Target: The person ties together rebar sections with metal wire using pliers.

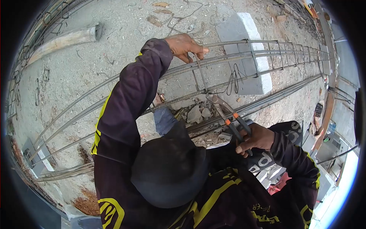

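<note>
In the upper middle, my left hand (185, 45) is closed around the top of a thin steel stirrup (201, 72) on a long rebar cage (274, 54). Lower right, my right hand (257, 140) grips the black handles, with orange bands, of a pair of end-cutting pincers (234, 120). The pincers' jaws meet the cage's near bar at the stirrup's lower corner, where tie wire is. Whether the jaws are closed on the wire is too small to tell. A bent bundle of tie wire (234, 79) hangs on the cage just right of the jaws.
A grey block with a white side (263, 66) lies under the cage. Broken stones (196, 113) lie close below the jaws. More long bars (293, 91) run along the near side. A pipe (68, 41) rests at upper left, and another block (38, 156) supports the cage's left end.
</note>
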`<state>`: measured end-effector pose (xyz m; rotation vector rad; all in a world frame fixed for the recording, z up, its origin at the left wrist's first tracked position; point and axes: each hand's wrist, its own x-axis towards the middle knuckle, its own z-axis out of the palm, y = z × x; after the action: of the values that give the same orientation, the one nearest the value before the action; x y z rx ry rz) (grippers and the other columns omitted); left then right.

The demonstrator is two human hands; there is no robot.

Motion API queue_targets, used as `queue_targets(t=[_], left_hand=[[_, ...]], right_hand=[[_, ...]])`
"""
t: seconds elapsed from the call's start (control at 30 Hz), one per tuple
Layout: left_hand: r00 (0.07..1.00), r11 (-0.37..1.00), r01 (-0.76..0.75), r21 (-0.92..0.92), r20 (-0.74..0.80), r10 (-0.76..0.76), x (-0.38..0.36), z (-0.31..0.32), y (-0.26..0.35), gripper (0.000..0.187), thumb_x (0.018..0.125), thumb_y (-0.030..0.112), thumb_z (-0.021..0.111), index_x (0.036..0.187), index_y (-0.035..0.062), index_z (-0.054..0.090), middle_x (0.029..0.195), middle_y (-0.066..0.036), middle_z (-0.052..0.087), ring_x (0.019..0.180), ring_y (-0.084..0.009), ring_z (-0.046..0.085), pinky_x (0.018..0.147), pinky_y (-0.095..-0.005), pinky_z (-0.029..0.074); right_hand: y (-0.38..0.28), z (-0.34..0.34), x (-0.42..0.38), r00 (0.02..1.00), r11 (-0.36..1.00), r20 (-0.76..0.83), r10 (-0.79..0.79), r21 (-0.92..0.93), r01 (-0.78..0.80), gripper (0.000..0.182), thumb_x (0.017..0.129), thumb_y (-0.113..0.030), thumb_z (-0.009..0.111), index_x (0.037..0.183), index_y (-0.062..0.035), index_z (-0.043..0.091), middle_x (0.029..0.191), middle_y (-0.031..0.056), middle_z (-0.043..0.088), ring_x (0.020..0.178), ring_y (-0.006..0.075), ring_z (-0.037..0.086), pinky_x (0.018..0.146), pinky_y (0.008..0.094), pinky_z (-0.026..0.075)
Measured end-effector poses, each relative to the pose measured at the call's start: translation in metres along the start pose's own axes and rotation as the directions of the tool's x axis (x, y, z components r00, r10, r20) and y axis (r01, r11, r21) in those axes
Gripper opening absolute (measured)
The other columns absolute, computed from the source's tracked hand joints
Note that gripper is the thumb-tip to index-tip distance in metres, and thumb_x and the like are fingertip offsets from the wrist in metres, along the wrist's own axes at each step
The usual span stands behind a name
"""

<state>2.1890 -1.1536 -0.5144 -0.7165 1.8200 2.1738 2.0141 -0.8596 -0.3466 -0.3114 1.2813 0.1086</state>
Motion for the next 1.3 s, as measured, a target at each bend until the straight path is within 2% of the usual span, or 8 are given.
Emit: queue_targets(t=[0.13,0.23,0.33,0.7,1.0,1.13,1.23,1.3], left_hand=[[0.998,0.997,-0.063,0.038,-0.005,0.064,0.002,-0.002,-0.005,0.067,0.080,0.064,0.071,0.102,0.0002,0.074,0.122,-0.020,0.063,0.091,-0.0236,0.068,0.079,-0.0315,0.060],[0.998,0.997,-0.060,0.047,0.010,0.060,0.004,-0.002,-0.006,0.068,0.079,0.064,0.072,0.104,0.0010,0.074,0.122,-0.019,0.064,0.089,-0.0236,0.069,0.079,-0.0321,0.060],[0.998,0.995,-0.063,0.078,0.000,0.063,0.006,-0.002,-0.008,0.067,0.079,0.064,0.072,0.105,0.0024,0.074,0.120,-0.018,0.066,0.089,-0.0233,0.069,0.078,-0.0326,0.059],[0.998,0.994,-0.063,0.084,0.021,0.061,0.012,-0.002,-0.014,0.064,0.084,0.063,0.067,0.111,0.0051,0.073,0.121,-0.015,0.065,0.105,-0.0265,0.064,0.085,-0.0369,0.058],[0.995,0.942,-0.005,0.336,-0.091,0.038,0.014,-0.001,-0.001,0.068,0.080,0.063,0.071,0.108,0.0007,0.072,0.110,-0.015,0.067,0.109,-0.0250,0.063,0.080,-0.0383,0.058],[0.494,0.618,-0.192,0.762,-0.469,0.732,-0.002,0.030,0.017,0.067,0.076,0.065,0.073,0.094,0.0009,0.072,0.091,-0.016,0.069,0.081,-0.0311,0.069,0.075,-0.0438,0.055],[0.917,0.766,-0.168,0.620,-0.187,0.352,-0.040,0.072,0.079,0.064,0.077,0.065,0.072,0.088,0.0015,0.071,0.087,-0.016,0.069,0.078,-0.0344,0.069,0.077,-0.0454,0.053],[0.958,0.655,-0.224,0.721,0.037,0.286,-0.033,0.096,0.078,0.046,0.083,0.047,0.072,0.093,0.0030,0.069,0.085,-0.018,0.069,0.083,-0.0366,0.068,0.079,-0.0444,0.052]], right_hand=[[-0.039,0.014,-0.036,0.910,0.926,-0.405,-0.089,-0.371,-0.075,0.052,0.073,-0.004,0.073,0.118,-0.0001,0.049,0.079,0.0097,0.062,0.071,0.0218,0.068,0.063,0.0355,0.053],[-0.045,0.033,-0.052,0.599,0.208,-0.339,-0.726,-0.938,-0.279,0.051,0.068,-0.007,0.072,0.113,0.0002,0.050,0.091,0.0142,0.055,0.085,0.0293,0.063,0.069,0.0429,0.051],[-0.056,0.037,-0.056,0.553,-0.005,-0.332,-0.764,-0.855,-0.519,0.062,0.069,-0.013,0.070,0.125,0.0039,0.048,0.096,0.0157,0.053,0.090,0.0327,0.059,0.071,0.0485,0.049],[-0.017,0.058,-0.030,0.772,0.797,-0.520,-0.366,-0.603,-0.028,0.032,0.092,-0.024,0.065,0.101,0.0051,0.056,0.069,0.0212,0.060,0.059,0.0416,0.059,0.060,0.0479,0.045],[-0.045,0.053,-0.039,0.859,0.902,-0.499,-0.117,-0.416,-0.118,0.035,0.094,-0.029,0.063,0.097,0.0055,0.059,0.070,0.0238,0.060,0.068,0.0415,0.061,0.065,0.0469,0.046],[-0.051,0.055,-0.043,0.825,0.800,-0.529,-0.198,-0.574,-0.175,0.036,0.094,-0.030,0.063,0.103,0.0050,0.059,0.075,0.0266,0.062,0.078,0.0457,0.064,0.069,0.0497,0.047],[-0.049,0.056,-0.042,0.825,0.792,-0.524,-0.213,-0.587,-0.168,0.037,0.094,-0.030,0.063,0.103,0.0049,0.059,0.077,0.0273,0.063,0.080,0.0459,0.064,0.071,0.0495,0.048],[-0.051,0.057,-0.041,0.826,0.793,-0.524,-0.205,-0.584,-0.174,0.037,0.094,-0.031,0.062,0.104,0.0049,0.059,0.079,0.0274,0.063,0.081,0.0458,0.064,0.071,0.0492,0.048]])
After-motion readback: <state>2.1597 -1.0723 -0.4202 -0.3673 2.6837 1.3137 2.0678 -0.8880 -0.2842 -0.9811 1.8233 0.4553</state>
